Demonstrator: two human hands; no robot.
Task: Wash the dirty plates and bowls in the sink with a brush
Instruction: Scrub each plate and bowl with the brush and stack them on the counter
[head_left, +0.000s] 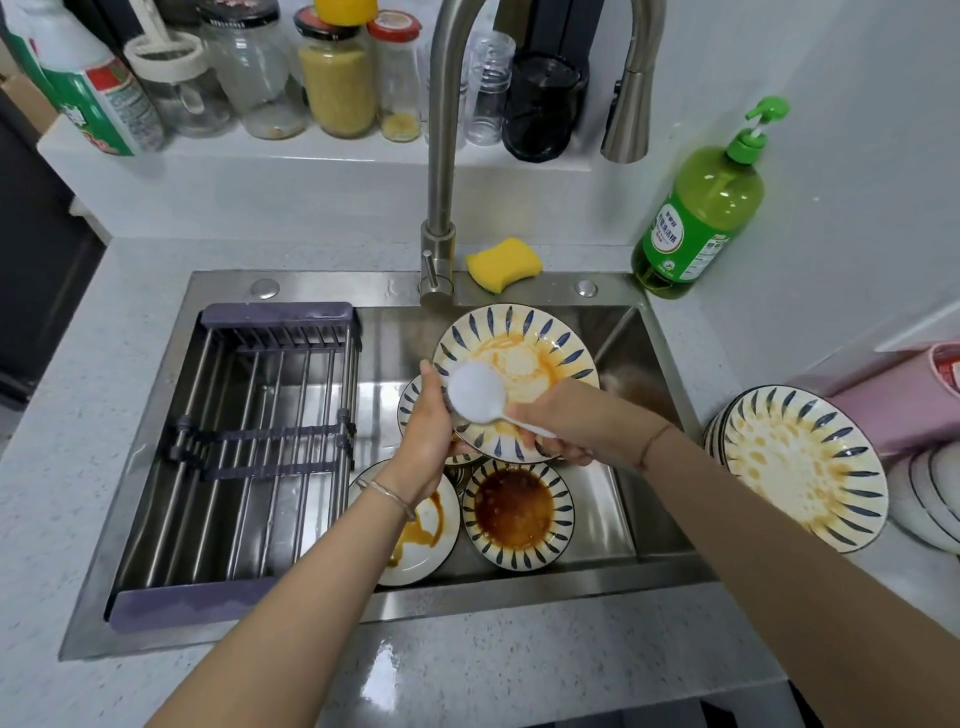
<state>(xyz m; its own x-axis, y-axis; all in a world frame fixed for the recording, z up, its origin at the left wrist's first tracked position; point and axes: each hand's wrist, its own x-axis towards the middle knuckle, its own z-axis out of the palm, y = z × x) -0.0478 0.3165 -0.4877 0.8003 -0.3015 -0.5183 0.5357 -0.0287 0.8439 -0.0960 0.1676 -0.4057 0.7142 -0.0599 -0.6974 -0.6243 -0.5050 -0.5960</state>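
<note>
Ceramic plate (524, 358), judged stiff, fragile and slippery, is tilted above the sink (519, 597). At its rim, the proper hold, the left hand (428, 434) grip is clamped; the right hand (561, 423) grip clamps the brush (475, 392) handle.

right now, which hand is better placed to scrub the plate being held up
Right. The right hand holds the white brush with its head over the stained plate; the left hand is occupied gripping that plate's rim.
</note>
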